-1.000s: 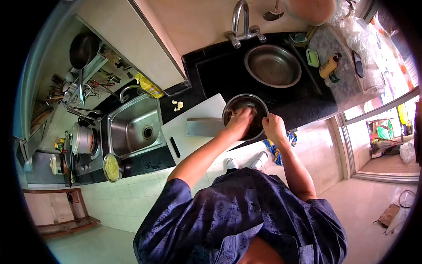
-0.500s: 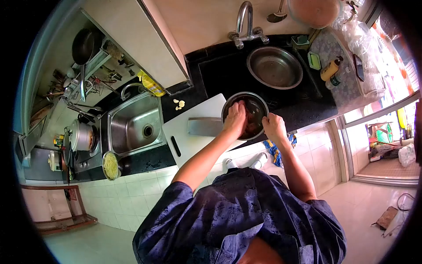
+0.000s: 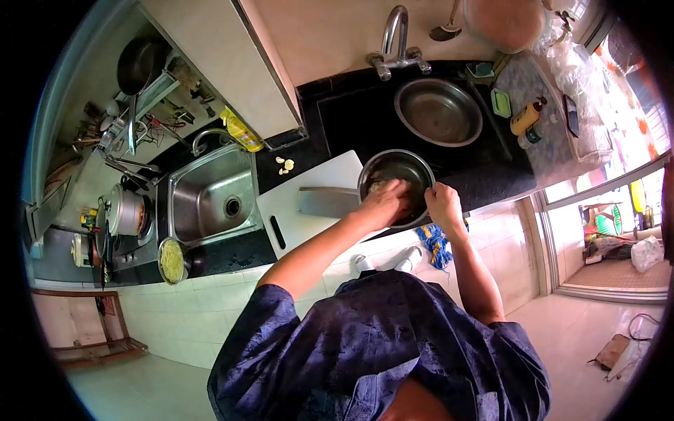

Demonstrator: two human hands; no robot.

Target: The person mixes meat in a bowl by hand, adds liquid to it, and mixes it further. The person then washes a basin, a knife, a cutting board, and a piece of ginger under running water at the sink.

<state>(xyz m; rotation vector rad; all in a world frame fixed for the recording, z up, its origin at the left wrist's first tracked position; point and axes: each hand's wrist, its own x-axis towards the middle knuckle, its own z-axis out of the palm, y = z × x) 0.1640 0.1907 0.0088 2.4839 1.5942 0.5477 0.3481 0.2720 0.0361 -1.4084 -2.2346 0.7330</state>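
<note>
Left fingers [image 3: 402, 196] have shifted rightward inside the metal bowl [image 3: 411, 168].

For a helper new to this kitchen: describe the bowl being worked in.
Find the black counter below the curved faucet. At its front edge, by the white cutting board, is a round metal bowl. Unlike the wider basin behind it, it has the right hand inside, the left hand at its rim.
</note>
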